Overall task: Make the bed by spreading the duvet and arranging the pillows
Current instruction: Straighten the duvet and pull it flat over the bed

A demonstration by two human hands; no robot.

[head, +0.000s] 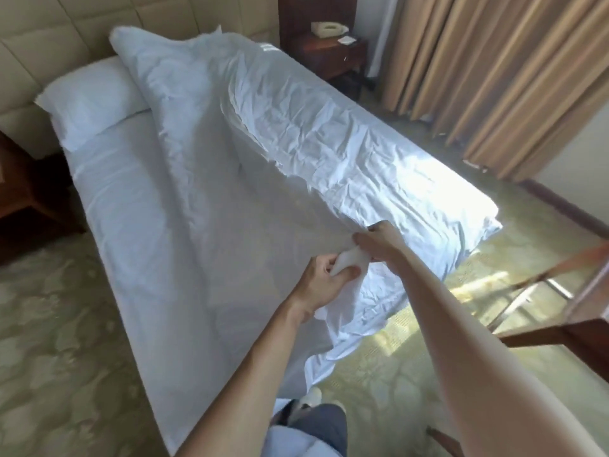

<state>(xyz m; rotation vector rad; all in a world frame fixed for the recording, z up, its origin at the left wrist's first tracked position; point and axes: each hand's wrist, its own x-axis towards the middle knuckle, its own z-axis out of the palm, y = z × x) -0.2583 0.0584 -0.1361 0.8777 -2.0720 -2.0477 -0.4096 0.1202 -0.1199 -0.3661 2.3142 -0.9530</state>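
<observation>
A white crumpled duvet (296,133) lies bunched lengthwise over the right half of the bed (131,225), its far end heaped against the headboard. At the foot end my left hand (321,278) grips a bunched corner of the duvet. My right hand (379,240) pinches the same fold just beyond it, and the two hands almost touch. A white pillow (89,103) rests at the head on the left, partly under the duvet. The left half of the white sheet is bare.
A padded beige headboard (49,37) backs the bed. A dark nightstand (333,51) with a phone stands at the far right, beside tan curtains (494,77). Dark wooden furniture (560,324) sits at my right. Patterned carpet (49,341) surrounds the bed.
</observation>
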